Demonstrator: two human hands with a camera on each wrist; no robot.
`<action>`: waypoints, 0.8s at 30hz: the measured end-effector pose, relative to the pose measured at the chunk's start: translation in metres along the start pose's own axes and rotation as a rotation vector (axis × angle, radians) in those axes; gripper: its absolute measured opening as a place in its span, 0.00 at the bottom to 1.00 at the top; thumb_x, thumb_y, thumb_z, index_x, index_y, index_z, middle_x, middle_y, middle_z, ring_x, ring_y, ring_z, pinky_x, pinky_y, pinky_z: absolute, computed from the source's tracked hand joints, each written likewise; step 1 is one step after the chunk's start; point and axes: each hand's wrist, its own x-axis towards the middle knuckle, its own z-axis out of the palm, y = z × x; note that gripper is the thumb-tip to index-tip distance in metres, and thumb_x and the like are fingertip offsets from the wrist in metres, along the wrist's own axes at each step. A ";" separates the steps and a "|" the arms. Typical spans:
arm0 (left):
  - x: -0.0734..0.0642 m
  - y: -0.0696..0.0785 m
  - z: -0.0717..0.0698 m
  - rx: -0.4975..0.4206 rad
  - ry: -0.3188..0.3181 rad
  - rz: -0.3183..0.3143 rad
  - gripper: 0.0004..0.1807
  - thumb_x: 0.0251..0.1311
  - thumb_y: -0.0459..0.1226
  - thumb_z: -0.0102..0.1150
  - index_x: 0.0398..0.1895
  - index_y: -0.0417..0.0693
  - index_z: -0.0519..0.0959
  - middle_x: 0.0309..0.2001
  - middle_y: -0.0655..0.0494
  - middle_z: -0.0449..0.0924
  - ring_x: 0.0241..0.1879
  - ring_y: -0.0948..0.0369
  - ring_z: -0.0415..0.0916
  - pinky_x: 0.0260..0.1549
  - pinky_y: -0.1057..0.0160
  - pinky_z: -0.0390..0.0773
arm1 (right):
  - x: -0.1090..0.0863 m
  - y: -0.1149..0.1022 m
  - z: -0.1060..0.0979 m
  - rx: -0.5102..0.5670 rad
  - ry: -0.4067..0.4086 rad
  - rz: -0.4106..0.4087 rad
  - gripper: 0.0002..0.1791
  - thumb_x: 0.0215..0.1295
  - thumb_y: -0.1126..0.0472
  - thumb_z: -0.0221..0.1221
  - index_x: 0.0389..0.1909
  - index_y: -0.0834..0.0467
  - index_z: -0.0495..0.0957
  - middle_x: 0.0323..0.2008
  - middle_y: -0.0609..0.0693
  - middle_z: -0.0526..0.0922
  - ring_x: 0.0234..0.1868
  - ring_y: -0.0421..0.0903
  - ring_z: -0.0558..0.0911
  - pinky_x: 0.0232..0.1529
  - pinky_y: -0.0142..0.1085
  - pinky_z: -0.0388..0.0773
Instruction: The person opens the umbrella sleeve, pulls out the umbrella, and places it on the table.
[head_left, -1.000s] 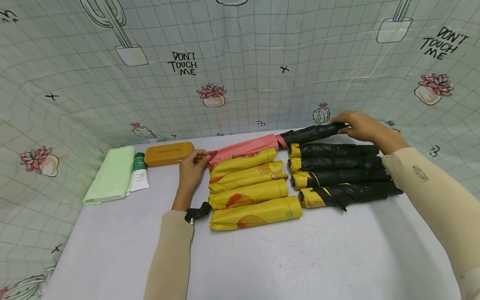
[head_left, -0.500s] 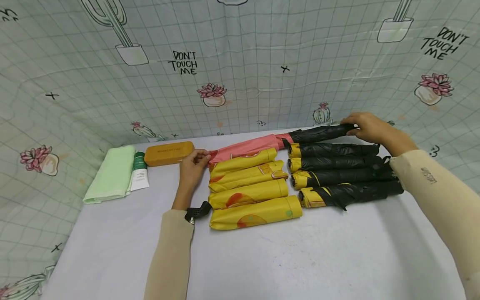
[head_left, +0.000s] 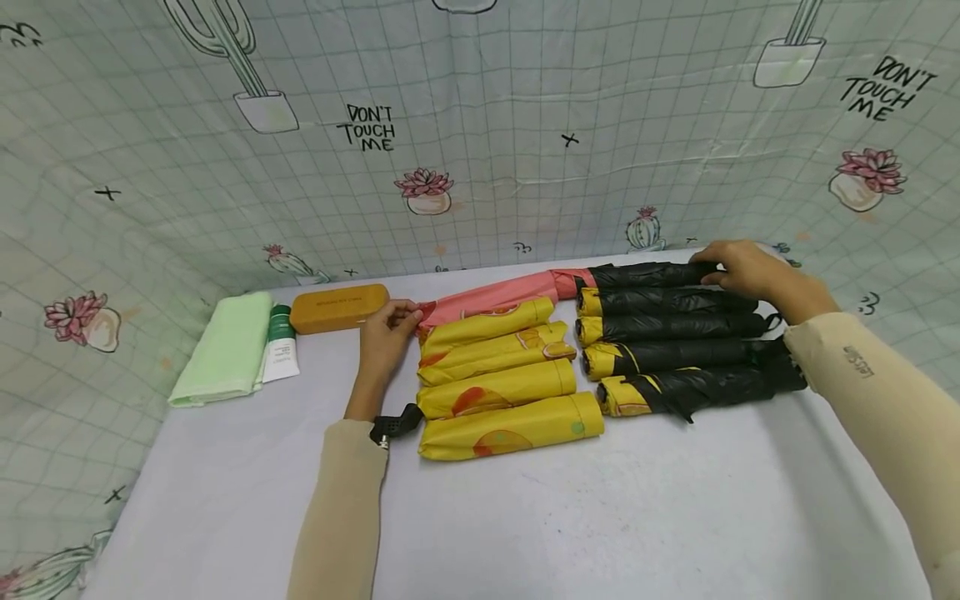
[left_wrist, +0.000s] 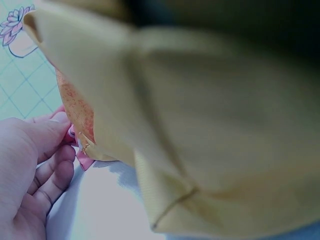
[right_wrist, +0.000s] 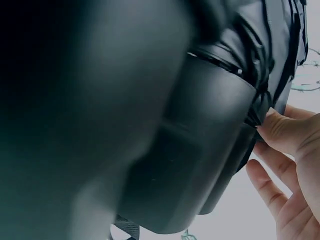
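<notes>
My left hand point(head_left: 386, 329) pinches the left end of a pink umbrella sleeve point(head_left: 491, 294) at the back of the table. In the left wrist view, thumb and fingertips meet on a bit of pink fabric, and a yellow sleeve point(left_wrist: 225, 120) fills most of the picture. My right hand point(head_left: 746, 271) grips the right end of a folded black umbrella point(head_left: 648, 275) with pink at its left end. That pink end lies right at the sleeve's mouth. In the right wrist view, thumb and fingers hold dark folded fabric point(right_wrist: 282, 65) beside smooth dark handles point(right_wrist: 210, 95).
Several yellow sleeves point(head_left: 510, 427) lie in a row before the pink one. Several black umbrellas with yellow ends point(head_left: 675, 350) lie parallel on the right. At left are an orange-brown case point(head_left: 337, 308), a green-and-white tube point(head_left: 281, 346) and a folded green cloth point(head_left: 225, 346). A printed curtain point(head_left: 510, 167) hangs behind.
My right hand has drawn the black umbrella rightward, baring more of its pink end, then lowered it toward the row of umbrellas. The left hand and pink sleeve have stayed put.
</notes>
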 end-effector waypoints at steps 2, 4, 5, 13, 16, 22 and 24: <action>-0.001 -0.001 0.001 0.014 0.004 -0.007 0.11 0.68 0.41 0.63 0.44 0.41 0.82 0.37 0.48 0.82 0.36 0.59 0.75 0.35 0.69 0.74 | -0.001 0.000 0.002 0.010 -0.024 0.002 0.19 0.62 0.74 0.64 0.54 0.75 0.76 0.50 0.73 0.78 0.52 0.71 0.77 0.52 0.62 0.72; -0.001 -0.001 0.001 0.013 0.014 -0.009 0.11 0.68 0.41 0.64 0.46 0.44 0.82 0.37 0.49 0.82 0.35 0.60 0.75 0.35 0.68 0.73 | 0.000 0.000 0.004 0.016 -0.062 0.018 0.19 0.63 0.74 0.62 0.54 0.76 0.75 0.50 0.74 0.77 0.53 0.72 0.76 0.53 0.63 0.71; -0.001 -0.001 0.000 0.009 0.018 -0.006 0.11 0.68 0.41 0.64 0.47 0.45 0.82 0.36 0.49 0.82 0.35 0.60 0.75 0.34 0.68 0.72 | 0.001 -0.002 0.005 0.021 -0.084 0.031 0.19 0.64 0.75 0.60 0.55 0.76 0.74 0.51 0.75 0.77 0.54 0.72 0.75 0.55 0.63 0.70; -0.006 0.003 -0.003 0.080 -0.019 0.065 0.13 0.72 0.41 0.57 0.54 0.46 0.81 0.41 0.47 0.83 0.40 0.53 0.80 0.42 0.57 0.78 | -0.017 -0.026 0.002 0.018 -0.071 0.103 0.19 0.68 0.74 0.53 0.58 0.77 0.71 0.57 0.76 0.71 0.59 0.73 0.71 0.58 0.64 0.67; -0.014 0.007 -0.012 0.175 -0.029 0.103 0.12 0.73 0.39 0.56 0.53 0.45 0.81 0.43 0.46 0.83 0.41 0.51 0.81 0.46 0.53 0.79 | -0.033 -0.045 -0.002 0.024 0.027 0.081 0.17 0.69 0.71 0.57 0.56 0.74 0.74 0.57 0.72 0.73 0.58 0.70 0.72 0.57 0.63 0.68; -0.035 0.015 -0.039 0.276 -0.055 0.122 0.11 0.73 0.37 0.56 0.49 0.42 0.82 0.46 0.46 0.82 0.41 0.50 0.80 0.46 0.51 0.79 | -0.070 -0.070 -0.007 0.036 0.179 0.102 0.16 0.69 0.67 0.60 0.55 0.69 0.77 0.55 0.67 0.77 0.57 0.66 0.75 0.54 0.61 0.70; -0.041 0.015 -0.047 0.292 -0.056 0.117 0.10 0.73 0.37 0.55 0.49 0.42 0.82 0.47 0.47 0.82 0.42 0.50 0.80 0.46 0.51 0.79 | -0.076 -0.071 -0.006 0.041 0.180 0.127 0.16 0.69 0.66 0.60 0.55 0.70 0.77 0.55 0.68 0.77 0.57 0.66 0.75 0.54 0.61 0.71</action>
